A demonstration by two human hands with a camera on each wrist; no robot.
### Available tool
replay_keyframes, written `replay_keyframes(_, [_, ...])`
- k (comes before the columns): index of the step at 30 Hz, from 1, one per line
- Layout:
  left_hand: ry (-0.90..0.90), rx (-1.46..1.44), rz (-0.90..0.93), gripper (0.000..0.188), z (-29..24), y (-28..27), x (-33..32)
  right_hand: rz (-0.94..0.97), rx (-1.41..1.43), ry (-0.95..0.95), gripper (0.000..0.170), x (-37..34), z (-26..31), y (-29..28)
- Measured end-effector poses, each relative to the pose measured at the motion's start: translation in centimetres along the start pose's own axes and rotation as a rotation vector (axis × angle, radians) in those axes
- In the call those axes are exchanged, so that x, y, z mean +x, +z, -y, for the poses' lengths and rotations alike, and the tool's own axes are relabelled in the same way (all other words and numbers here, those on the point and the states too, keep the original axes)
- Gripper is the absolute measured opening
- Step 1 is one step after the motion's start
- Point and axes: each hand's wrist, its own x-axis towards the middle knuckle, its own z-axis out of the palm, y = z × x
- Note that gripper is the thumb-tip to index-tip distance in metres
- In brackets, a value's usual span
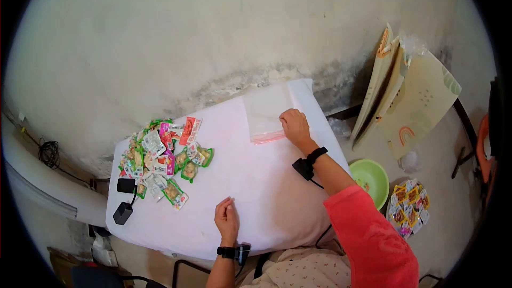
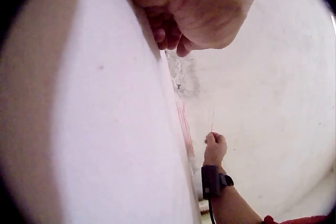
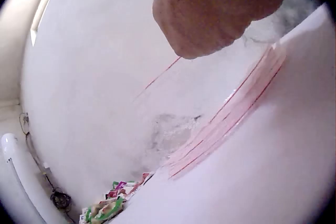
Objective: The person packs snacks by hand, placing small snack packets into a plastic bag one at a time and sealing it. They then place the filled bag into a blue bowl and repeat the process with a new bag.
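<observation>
Clear zip bags with red-lined edges [image 1: 266, 137] lie stacked near the back of the white-covered table [image 1: 256, 181]. My right hand [image 1: 295, 128] is over their right end and pinches the edge of one clear bag; in the right wrist view that bag's red line runs out from under the hand [image 3: 215, 14], raised above the other bags [image 3: 226, 119]. The fingertips are hidden there. My left hand [image 1: 226, 220] is at the table's front edge, fingers loosely curled, holding nothing. To its upper left lies a pile of small colourful food packets [image 1: 160, 154].
Two black devices [image 1: 123, 213] sit at the table's left edge. On the floor to the right are a green bowl [image 1: 380, 173] and a container of packets [image 1: 408, 208]. Folded patterned panels [image 1: 421, 101] lean against the wall. A coiled cable [image 1: 49, 153] hangs at left.
</observation>
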Motion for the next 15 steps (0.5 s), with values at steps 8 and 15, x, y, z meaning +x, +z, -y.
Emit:
replay_keyframes(8, [0.062, 0.098, 0.023, 0.016, -0.8, 0.0, -0.2, 0.013, -0.019, -0.198, 0.004, -1.3, 2.5, 0.2])
replay_keyframes(15, [0.062, 0.075, 0.008, 0.022, -2.4, 1.2, 0.3, 0.081, 0.127, -0.25, 0.002, -3.0, 5.9, -1.0])
